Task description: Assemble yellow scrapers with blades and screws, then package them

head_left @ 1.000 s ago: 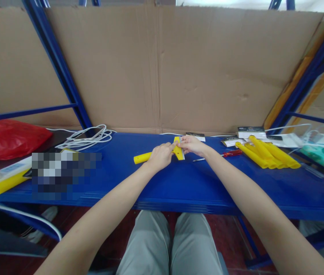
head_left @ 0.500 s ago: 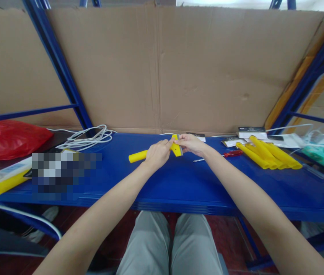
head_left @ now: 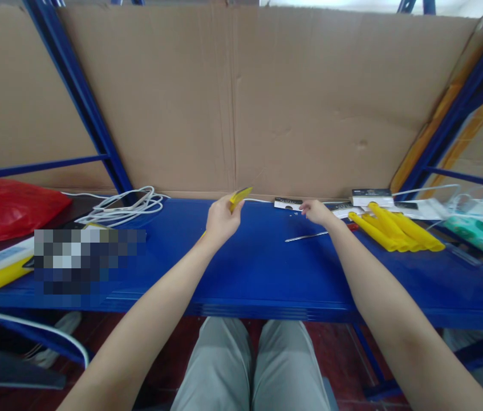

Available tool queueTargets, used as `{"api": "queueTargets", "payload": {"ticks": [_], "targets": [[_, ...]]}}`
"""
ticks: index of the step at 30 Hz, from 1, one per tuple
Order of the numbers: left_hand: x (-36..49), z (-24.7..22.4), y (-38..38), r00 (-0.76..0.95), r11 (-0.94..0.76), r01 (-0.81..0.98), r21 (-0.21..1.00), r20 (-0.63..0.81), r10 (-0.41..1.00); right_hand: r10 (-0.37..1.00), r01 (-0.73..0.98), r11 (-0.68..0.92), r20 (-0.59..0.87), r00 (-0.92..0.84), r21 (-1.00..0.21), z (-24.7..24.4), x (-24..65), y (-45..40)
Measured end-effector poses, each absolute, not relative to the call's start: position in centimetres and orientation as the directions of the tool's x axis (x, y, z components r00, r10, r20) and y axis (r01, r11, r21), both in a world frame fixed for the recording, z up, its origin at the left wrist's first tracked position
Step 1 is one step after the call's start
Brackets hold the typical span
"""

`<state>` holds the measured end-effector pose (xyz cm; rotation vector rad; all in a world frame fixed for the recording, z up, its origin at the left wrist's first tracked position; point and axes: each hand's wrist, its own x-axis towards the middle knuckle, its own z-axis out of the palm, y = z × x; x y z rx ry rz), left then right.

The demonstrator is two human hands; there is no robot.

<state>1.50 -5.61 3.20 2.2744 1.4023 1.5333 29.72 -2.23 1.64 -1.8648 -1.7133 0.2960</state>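
My left hand (head_left: 223, 220) is closed around a yellow scraper (head_left: 239, 197), whose head stands edge-on above the fingers. Most of its handle is hidden behind the hand and wrist. Over the back of the blue table, my right hand (head_left: 316, 212) has its fingers bent together at the tips; whatever may be between them is too small to make out. Tiny metal pieces, perhaps screws (head_left: 293, 215), lie just left of those fingertips. Right behind them is a flat black-and-white box (head_left: 287, 204). A screwdriver (head_left: 307, 236) with a red handle lies below my right hand, partly covered by the forearm.
Several yellow handles (head_left: 395, 231) are piled on the right, in front of black-and-white boxes (head_left: 372, 197). Coiled white cable (head_left: 124, 208) and a red plastic bag (head_left: 10, 208) are on the left. Cardboard (head_left: 301, 103) walls off the back, between blue posts (head_left: 78, 97).
My right hand has let go of the scraper head and moved right to the tiny pieces. My left hand has turned the scraper so that its head points up and away.
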Motion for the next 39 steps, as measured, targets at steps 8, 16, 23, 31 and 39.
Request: {"api": "queueTargets", "payload": {"ticks": [8,16,23,31,39], "targets": [[1.3,5.0,-6.1,-0.079,-0.467,-0.094,0.879,0.461,0.884,0.981,0.974,-0.046,0.172,0.086,-0.224,0.0,29.2,-1.3],[1.9,5.0,-6.8,0.139,-0.039,-0.359,0.933,0.094,0.986,0.986,0.983,-0.055,0.147,0.082,-0.176,-0.1,29.1,-1.2],[3.4,2.9,-6.5,0.339,0.249,-0.152,0.956,-0.186,0.922,0.988,0.984,-0.059,0.132,0.081,-0.167,-0.2,29.1,-1.0],[3.9,2.6,-7.2,0.444,0.333,-0.013,0.943,-0.294,0.847,0.981,0.983,-0.083,0.161,0.11,-0.164,-0.3,29.3,-1.2],[4.0,2.4,-7.4,0.47,0.296,-0.013,0.955,-0.256,0.845,0.967,0.974,-0.14,0.187,0.174,-0.18,-0.2,29.4,-1.7]]}}
